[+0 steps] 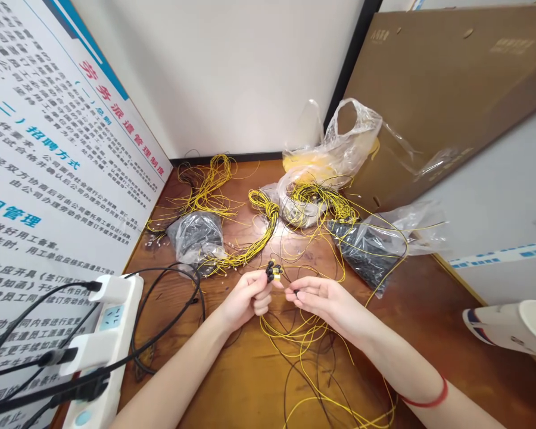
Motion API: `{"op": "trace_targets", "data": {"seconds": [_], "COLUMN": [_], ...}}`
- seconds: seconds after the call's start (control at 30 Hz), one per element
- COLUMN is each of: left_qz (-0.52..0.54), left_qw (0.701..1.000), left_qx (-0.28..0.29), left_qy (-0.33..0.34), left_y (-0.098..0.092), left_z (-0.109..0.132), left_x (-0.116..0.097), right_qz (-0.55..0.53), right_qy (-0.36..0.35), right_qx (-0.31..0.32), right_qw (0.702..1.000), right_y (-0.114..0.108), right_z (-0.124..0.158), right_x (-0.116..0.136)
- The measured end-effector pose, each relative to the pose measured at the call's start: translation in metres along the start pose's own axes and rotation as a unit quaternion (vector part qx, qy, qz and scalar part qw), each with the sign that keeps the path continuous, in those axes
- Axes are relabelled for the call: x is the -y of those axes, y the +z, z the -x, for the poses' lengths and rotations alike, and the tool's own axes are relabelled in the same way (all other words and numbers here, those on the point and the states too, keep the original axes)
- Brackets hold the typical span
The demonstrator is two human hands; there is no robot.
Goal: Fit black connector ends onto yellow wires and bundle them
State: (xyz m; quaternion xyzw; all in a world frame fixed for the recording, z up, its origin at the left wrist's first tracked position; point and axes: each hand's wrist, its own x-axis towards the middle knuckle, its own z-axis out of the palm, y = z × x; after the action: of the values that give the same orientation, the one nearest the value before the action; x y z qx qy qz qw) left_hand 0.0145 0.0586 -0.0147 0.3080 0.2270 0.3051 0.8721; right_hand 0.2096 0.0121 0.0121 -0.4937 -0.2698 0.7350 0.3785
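Observation:
My left hand (251, 299) is closed around a bunch of thin wires whose ends carry small black caps (273, 271). Close to its right, my right hand (319, 298) pinches a small black piece (296, 292) between thumb and fingers. Whether that piece sits on a wire is too small to tell. Yellow and black wires (310, 345) hang below both hands and spread in loose loops over the wooden table (232, 381). A long yellow-black wire bundle (263, 238) lies just beyond the hands.
Clear bags of black pieces lie at left (195, 235) and right (368, 253). More wires (214, 185) and a plastic bag (330, 149) are at the back. A power strip (116, 333) with black cables stands left; a paper cup (509, 325) lies right.

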Motion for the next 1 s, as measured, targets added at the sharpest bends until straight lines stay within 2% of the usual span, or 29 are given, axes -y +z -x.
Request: {"op": "trace_targets", "data": {"seconds": [0.17, 0.33, 0.47, 0.6, 0.67, 0.77, 0.87, 0.93, 1.0], "left_qz": [-0.006, -0.022, -0.038, -0.052, -0.054, -0.049, -0.039, -0.031, -0.022], "left_qw": [1.0, 1.0, 0.999, 0.998, 0.998, 0.998, 0.999, 0.999, 0.999], "left_qx": [-0.006, -0.011, -0.018, -0.024, -0.025, -0.029, -0.029, -0.028, -0.028], "left_qy": [-0.002, -0.008, -0.009, -0.005, -0.003, 0.002, 0.004, 0.002, 0.0], "left_y": [-0.001, 0.001, 0.002, 0.004, 0.004, 0.004, 0.004, 0.004, 0.003], "left_z": [0.0, 0.001, 0.001, 0.001, 0.001, 0.001, 0.0, 0.0, 0.0], "left_x": [0.001, 0.001, 0.0, 0.002, 0.002, 0.003, 0.003, 0.002, 0.001], "right_qz": [-0.033, 0.012, 0.018, -0.036, -0.03, 0.04, 0.147, 0.247, 0.354], "right_qy": [-0.02, -0.086, -0.078, -0.1, -0.104, -0.112, -0.157, -0.194, -0.235], "right_qx": [-0.022, -0.041, -0.07, -0.062, -0.059, -0.073, -0.073, -0.065, -0.057], "right_qw": [0.999, 0.995, 0.994, 0.992, 0.992, 0.99, 0.974, 0.947, 0.903], "right_y": [0.002, 0.004, 0.009, 0.017, 0.019, 0.019, 0.019, 0.02, 0.023], "right_z": [-0.002, -0.003, -0.002, -0.002, -0.002, -0.003, -0.002, 0.0, 0.002], "right_x": [-0.005, -0.007, -0.007, -0.009, -0.01, -0.012, -0.013, -0.014, -0.016]}}
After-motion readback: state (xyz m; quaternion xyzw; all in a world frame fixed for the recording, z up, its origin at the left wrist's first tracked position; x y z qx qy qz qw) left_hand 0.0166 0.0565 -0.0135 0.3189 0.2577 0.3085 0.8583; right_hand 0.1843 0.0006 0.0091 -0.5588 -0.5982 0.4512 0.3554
